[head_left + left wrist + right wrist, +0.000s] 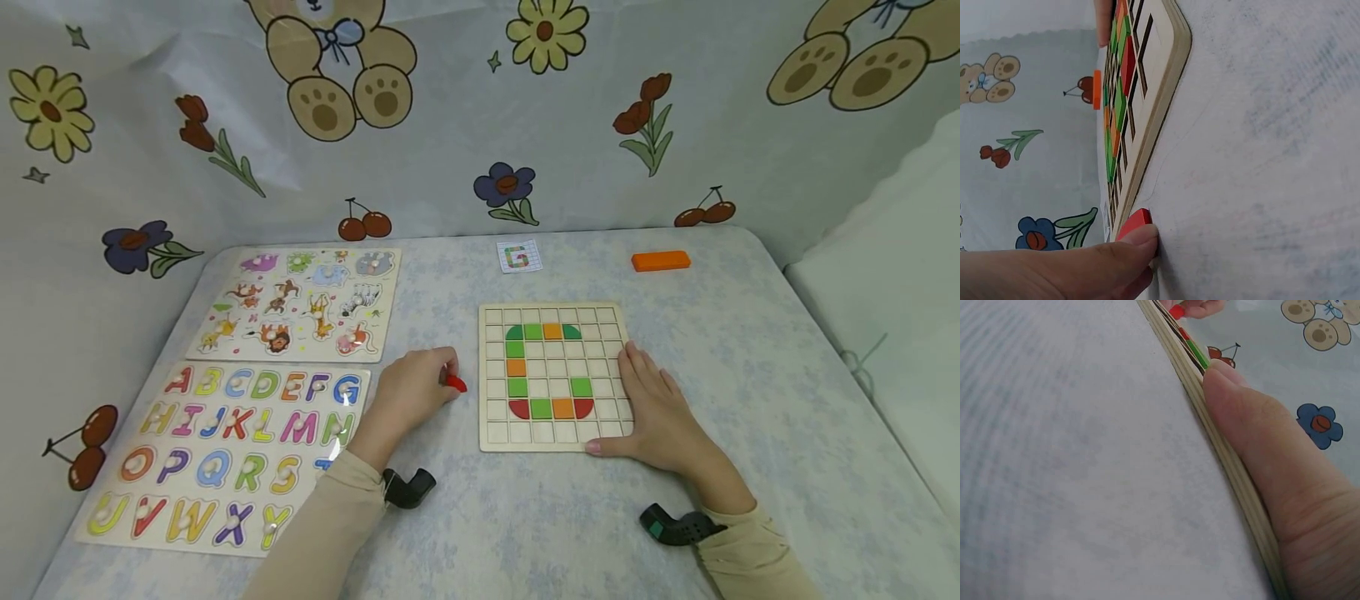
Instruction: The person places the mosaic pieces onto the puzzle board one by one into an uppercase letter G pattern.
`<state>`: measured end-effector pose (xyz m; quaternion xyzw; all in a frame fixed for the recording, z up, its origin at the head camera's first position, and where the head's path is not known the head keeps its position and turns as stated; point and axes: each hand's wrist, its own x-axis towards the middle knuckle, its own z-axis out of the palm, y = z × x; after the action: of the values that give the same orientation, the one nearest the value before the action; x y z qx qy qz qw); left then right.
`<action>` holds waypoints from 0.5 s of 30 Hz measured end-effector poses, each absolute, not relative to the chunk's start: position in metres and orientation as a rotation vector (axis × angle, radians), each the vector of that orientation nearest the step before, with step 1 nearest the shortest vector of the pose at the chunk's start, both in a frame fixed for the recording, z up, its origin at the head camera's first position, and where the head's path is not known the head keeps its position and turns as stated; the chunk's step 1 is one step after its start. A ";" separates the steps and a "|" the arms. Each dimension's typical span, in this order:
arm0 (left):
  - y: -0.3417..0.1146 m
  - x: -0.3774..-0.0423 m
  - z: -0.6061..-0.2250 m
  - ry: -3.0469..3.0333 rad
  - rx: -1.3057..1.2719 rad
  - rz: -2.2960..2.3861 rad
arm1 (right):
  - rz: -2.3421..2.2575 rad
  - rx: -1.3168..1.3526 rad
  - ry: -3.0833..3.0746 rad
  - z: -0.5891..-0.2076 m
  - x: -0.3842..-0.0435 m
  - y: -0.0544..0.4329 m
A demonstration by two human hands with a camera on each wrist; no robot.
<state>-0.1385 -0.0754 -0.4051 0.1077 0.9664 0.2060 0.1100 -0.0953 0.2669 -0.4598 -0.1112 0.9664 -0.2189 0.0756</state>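
Observation:
A small red puzzle tile (456, 383) is pinched between the thumb and fingers of my left hand (413, 395), just left of the wooden grid board (555, 437). In the left wrist view the thumb presses on the red tile (1137, 224) near the board's corner. Green, orange and red tiles sit in the board's cells, forming a C-like outline with rounded corners and an extra green tile (581, 387) at the right. My right hand (660, 417) lies against the board's lower right corner, fingers straight along the right edge, thumb on the front edge (1235, 469).
A small pattern card (531, 265) lies behind the board. At the back right is an orange block (660, 261). On the left lie an animal puzzle board (300, 348) and an alphabet puzzle board (176, 533), the latter partly under the left forearm.

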 end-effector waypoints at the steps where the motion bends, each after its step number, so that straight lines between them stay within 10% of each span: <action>1: -0.075 -0.139 -0.406 2.838 0.314 0.617 | -0.658 -0.332 2.898 -0.460 -0.095 0.267; 15: -0.040 -0.147 -0.394 2.715 0.299 0.970 | -0.674 -0.317 2.875 -0.456 -0.094 0.267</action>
<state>-0.1474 -0.0402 -0.3940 0.1023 0.9297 0.3323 0.1212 -0.0944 0.2665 -0.4556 -0.1065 0.9645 -0.2259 0.0857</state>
